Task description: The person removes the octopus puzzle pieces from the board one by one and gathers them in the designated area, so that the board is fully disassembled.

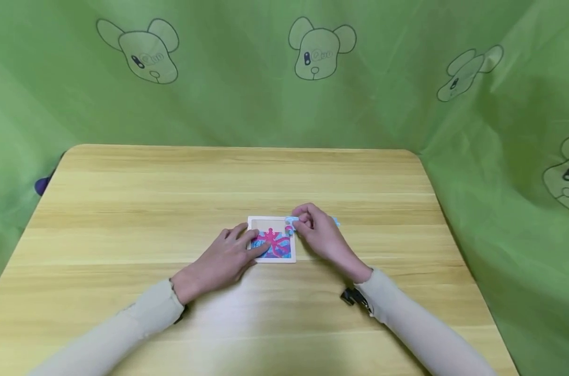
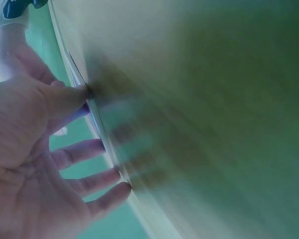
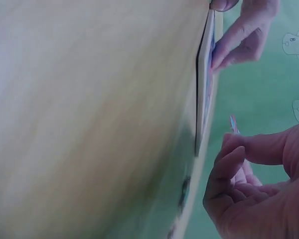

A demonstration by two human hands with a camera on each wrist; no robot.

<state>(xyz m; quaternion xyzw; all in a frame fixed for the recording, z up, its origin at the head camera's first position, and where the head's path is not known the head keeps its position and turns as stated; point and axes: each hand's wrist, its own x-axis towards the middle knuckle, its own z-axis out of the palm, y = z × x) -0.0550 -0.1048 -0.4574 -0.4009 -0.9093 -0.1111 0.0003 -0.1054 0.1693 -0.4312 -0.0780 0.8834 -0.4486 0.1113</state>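
A small jigsaw puzzle tray (image 1: pixel 272 260) with a pale border lies flat on the table. Its lower part carries a pink octopus picture (image 1: pixel 277 245) on blue; the upper part shows bare backing. My left hand (image 1: pixel 225 256) rests on the tray's left side with fingers spread, some of them over the picture. In the left wrist view, its fingertips (image 2: pixel 123 188) line the tray's edge. Between thumb and fingers, my right hand (image 1: pixel 319 232) pinches a light-blue and pink puzzle piece (image 1: pixel 289 227) over the upper right corner. The right wrist view shows that piece (image 3: pixel 233 123) edge-on, raised above the tray.
Another light-blue puzzle piece (image 1: pixel 337 221) lies on the table (image 1: pixel 171 193) just beyond my right hand, partly hidden by it. Green cloth (image 1: pixel 242 78) with bear outlines hangs behind the table and along its sides. A purple object (image 1: pixel 42 185) shows past the left edge.
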